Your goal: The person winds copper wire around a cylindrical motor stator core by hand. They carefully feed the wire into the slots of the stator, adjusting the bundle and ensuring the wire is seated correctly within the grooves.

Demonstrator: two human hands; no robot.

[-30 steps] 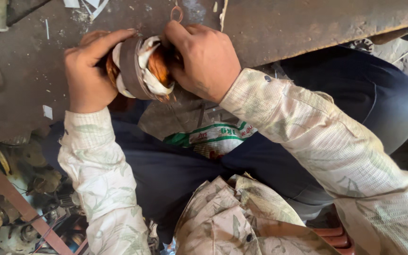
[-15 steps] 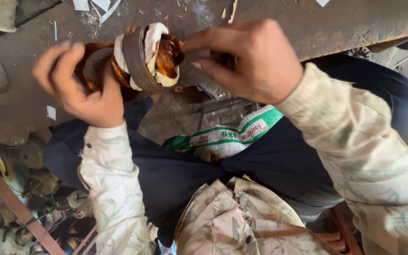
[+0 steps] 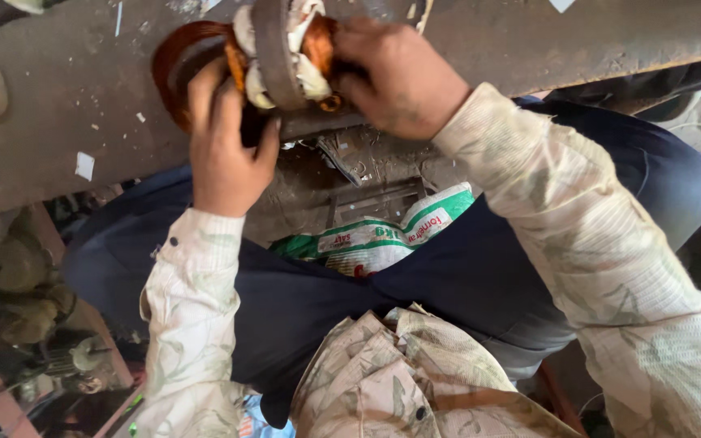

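I am gripping a motor stator [image 3: 281, 53] with both hands at the near edge of the bench [image 3: 529, 40]. My left hand [image 3: 225, 150] is closing from below around the copper winding [image 3: 180, 61] that is bulging out of the stator's left side, fingers curled up over the orange wire. My right hand [image 3: 403, 77] is clamping the other end, fingers pinching the winding and white insulation paper [image 3: 306, 77] on that side. The grey steel ring of the stator is sitting between my two hands, resting on the bench's rusty edge.

To do this well, I judge I should be keeping the ring braced against the bench so it is not rolling, pulling on the copper bundle as a whole instead of single strands, and keeping my fingertips off the cut wire ends, which are probably sharp.

Below the bench, between my knees, a green and white woven sack [image 3: 383, 239] is lying crumpled; I cannot tell what, if anything, it is holding. To my left on the floor, a heap of dusty old motor parts [image 3: 18, 300] is lying loose, in no container. Small white paper scraps [image 3: 84, 165] are sitting on the bench top.
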